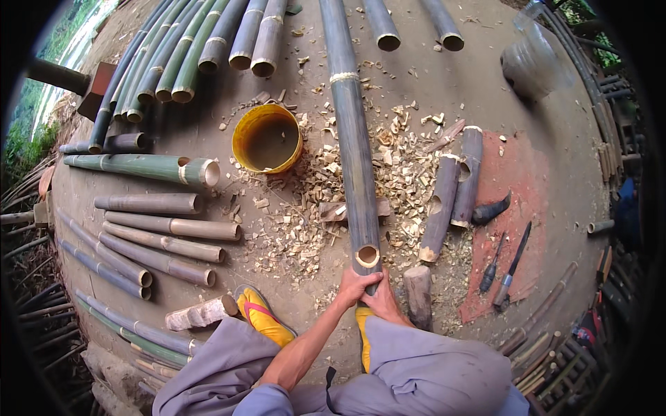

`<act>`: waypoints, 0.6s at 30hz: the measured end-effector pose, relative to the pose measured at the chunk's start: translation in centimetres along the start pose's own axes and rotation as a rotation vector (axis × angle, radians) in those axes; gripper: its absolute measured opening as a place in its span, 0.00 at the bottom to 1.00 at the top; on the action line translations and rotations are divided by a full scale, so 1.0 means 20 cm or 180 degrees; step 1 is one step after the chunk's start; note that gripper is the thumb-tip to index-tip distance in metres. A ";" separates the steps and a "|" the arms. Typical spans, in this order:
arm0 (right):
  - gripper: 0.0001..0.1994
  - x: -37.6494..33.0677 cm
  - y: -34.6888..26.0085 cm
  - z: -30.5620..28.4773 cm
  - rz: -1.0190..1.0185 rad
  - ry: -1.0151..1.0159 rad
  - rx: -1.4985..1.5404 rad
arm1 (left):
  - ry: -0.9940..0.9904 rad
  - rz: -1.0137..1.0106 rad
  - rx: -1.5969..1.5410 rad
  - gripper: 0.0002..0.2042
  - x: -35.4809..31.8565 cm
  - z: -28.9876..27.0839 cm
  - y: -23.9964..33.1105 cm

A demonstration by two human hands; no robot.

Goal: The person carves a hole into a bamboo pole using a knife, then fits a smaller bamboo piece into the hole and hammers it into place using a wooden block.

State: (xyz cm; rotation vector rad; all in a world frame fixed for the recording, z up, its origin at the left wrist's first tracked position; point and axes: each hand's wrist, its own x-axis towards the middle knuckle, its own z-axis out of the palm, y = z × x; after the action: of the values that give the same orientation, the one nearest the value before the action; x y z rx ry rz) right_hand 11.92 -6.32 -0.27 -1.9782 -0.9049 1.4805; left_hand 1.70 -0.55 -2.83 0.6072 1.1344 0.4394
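A long dark bamboo pole runs away from me and passes over a small wood block on the ground. Near its close end, a round hole with a pale cut rim faces up. Just below that hole, my left hand is wrapped round the pole's end from the left. My right hand grips the same end from the right, a little closer to me. The fingers of both hands are partly hidden by the bamboo and by each other. Pale wood chips lie scattered on both sides of the pole.
A yellow bucket stands left of the pole. Cut bamboo lengths lie at left, and more poles behind. At right are two notched bamboo pieces, a knife and a pointed tool on a reddish mat.
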 end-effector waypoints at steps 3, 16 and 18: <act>0.44 0.01 0.03 0.02 -0.0276 0.0069 -0.0121 | 0.0030 0.0063 -0.0095 0.22 0.01 -0.01 -0.02; 0.43 -0.04 -0.03 -0.12 -0.0275 -0.0144 -0.0224 | -0.0155 -0.0004 -0.0124 0.18 0.00 0.04 0.04; 0.32 -0.10 -0.15 -0.26 0.0034 -0.0129 -0.0569 | -0.0222 -0.0041 -0.0239 0.20 0.01 0.01 0.02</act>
State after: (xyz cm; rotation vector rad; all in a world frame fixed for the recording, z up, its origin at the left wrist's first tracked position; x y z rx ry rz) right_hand 15.84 -5.97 4.65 -2.0882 -1.0792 1.4961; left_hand 1.99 -0.24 -2.64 0.5453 1.0503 0.4444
